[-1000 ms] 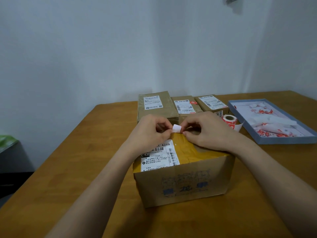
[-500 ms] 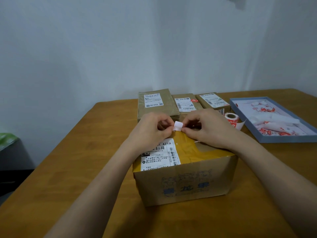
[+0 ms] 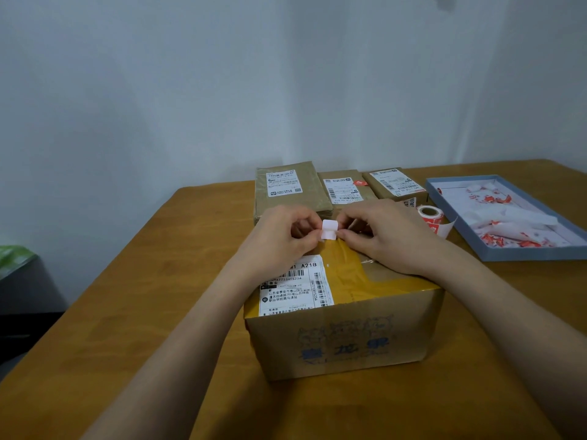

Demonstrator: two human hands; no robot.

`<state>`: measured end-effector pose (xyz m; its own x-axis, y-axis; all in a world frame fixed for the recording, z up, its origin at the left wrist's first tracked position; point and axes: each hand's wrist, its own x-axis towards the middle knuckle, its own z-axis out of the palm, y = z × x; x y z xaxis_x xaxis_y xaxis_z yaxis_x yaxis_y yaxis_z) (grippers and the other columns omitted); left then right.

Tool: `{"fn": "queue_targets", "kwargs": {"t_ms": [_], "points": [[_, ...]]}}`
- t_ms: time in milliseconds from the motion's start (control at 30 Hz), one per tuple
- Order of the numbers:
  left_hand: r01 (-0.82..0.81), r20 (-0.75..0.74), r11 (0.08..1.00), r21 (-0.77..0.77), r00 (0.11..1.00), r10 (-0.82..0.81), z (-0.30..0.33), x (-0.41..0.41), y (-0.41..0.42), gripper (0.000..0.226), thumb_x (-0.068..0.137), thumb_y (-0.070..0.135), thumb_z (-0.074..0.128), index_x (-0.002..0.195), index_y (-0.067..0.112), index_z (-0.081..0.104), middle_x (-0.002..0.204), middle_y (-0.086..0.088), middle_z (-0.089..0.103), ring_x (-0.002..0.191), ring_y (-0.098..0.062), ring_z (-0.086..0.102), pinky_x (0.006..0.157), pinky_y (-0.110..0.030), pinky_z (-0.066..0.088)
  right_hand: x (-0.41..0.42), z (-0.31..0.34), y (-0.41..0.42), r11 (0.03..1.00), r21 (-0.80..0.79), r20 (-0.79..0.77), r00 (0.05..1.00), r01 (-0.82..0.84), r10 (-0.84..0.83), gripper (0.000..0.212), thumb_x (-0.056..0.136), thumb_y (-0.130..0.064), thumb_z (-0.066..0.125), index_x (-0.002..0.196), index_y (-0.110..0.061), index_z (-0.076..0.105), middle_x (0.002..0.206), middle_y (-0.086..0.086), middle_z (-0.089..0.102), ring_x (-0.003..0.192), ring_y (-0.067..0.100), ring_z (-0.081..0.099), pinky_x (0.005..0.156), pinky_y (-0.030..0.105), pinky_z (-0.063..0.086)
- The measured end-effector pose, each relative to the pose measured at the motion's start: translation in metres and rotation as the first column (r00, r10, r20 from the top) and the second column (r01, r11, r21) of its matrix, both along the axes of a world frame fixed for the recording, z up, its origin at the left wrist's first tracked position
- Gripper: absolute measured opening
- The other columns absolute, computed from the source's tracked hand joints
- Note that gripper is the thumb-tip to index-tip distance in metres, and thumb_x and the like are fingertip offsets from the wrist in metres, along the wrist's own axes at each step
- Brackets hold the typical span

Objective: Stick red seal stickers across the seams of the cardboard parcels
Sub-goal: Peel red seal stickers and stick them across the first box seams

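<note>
Brown cardboard makes the big parcel (image 3: 341, 315) that stands near the camera on the wooden table (image 3: 133, 312), with yellow tape (image 3: 352, 274) along its top seam and a white shipping label (image 3: 295, 285) on the left part of the top. Above the far edge of this parcel both hands meet: the left hand (image 3: 279, 239) and the right hand (image 3: 386, 233) each pinch with thumb and fingertips one side of a small white sticker piece (image 3: 329, 230), which shows only its white side; its lower edge is just at the tape, and I cannot tell if it touches. Behind the hands three flatter parcels (image 3: 286, 192) lie in a row at the far edge of the table, each with a white label; the middle one carries a small red sticker (image 3: 360, 183). To the right of them a sticker roll (image 3: 430, 215) with red print stands, its loose end curling toward a blue tray (image 3: 508, 249) that holds crumpled white and red backing paper (image 3: 508, 217). The tray reaches the right edge of the view. The left half of the table and the near strip in front of the big parcel are bare wood. A green thing (image 3: 12, 255) shows at the left, beyond the table edge.
</note>
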<state>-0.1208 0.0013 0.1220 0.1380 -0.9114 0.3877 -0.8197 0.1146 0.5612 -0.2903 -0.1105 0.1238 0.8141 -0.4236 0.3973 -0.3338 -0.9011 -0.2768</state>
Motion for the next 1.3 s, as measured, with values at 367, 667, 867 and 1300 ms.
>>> {"fn": "queue_targets", "kwargs": {"t_ms": [367,667,867,1300], "points": [[-0.024,-0.008,1.000,0.008,1.000,0.024,0.0009,-0.0019,0.0005,0.008,0.089,0.018,0.066,0.085,0.024,0.069,0.074,0.007,0.066,0.064,-0.005,0.060,0.057,-0.012,0.043,-0.0001,-0.0023,-0.0003,1.000,-0.001,0.031,1.000,-0.001,0.001,0.009,0.092,-0.038,0.054,0.095,-0.037,0.062,0.086,-0.023,0.061,0.085,0.001,0.059,0.065,0.031,0.050],[-0.022,-0.024,1.000,-0.004,0.999,0.022,0.0012,-0.0019,0.0005,0.008,0.090,0.019,0.066,0.085,0.025,0.068,0.073,0.005,0.067,0.066,-0.009,0.063,0.058,-0.016,0.046,0.0019,-0.0053,-0.0031,1.000,-0.027,0.041,0.999,0.011,-0.010,0.008,0.093,-0.037,0.053,0.098,-0.038,0.059,0.088,-0.020,0.062,0.083,0.002,0.058,0.063,0.033,0.051],[-0.017,-0.011,1.000,-0.018,1.000,0.016,0.0021,-0.0031,0.0000,0.008,0.092,0.018,0.063,0.086,0.023,0.066,0.070,0.007,0.065,0.060,-0.006,0.059,0.054,-0.011,0.042,0.0016,-0.0056,-0.0035,0.999,-0.035,0.059,0.998,0.004,-0.002,0.007,0.093,-0.035,0.052,0.097,-0.038,0.057,0.087,-0.018,0.063,0.083,0.004,0.059,0.063,0.033,0.051],[-0.043,0.021,0.999,-0.029,0.999,0.044,0.0013,-0.0024,-0.0023,0.007,0.093,0.018,0.062,0.087,0.019,0.065,0.069,0.009,0.065,0.057,-0.001,0.056,0.052,-0.010,0.040,0.0036,-0.0033,-0.0017,0.999,-0.019,0.097,0.995,0.031,-0.029,0.008,0.093,-0.034,0.055,0.099,-0.035,0.060,0.083,-0.014,0.064,0.074,0.003,0.055,0.060,0.033,0.049]]}}
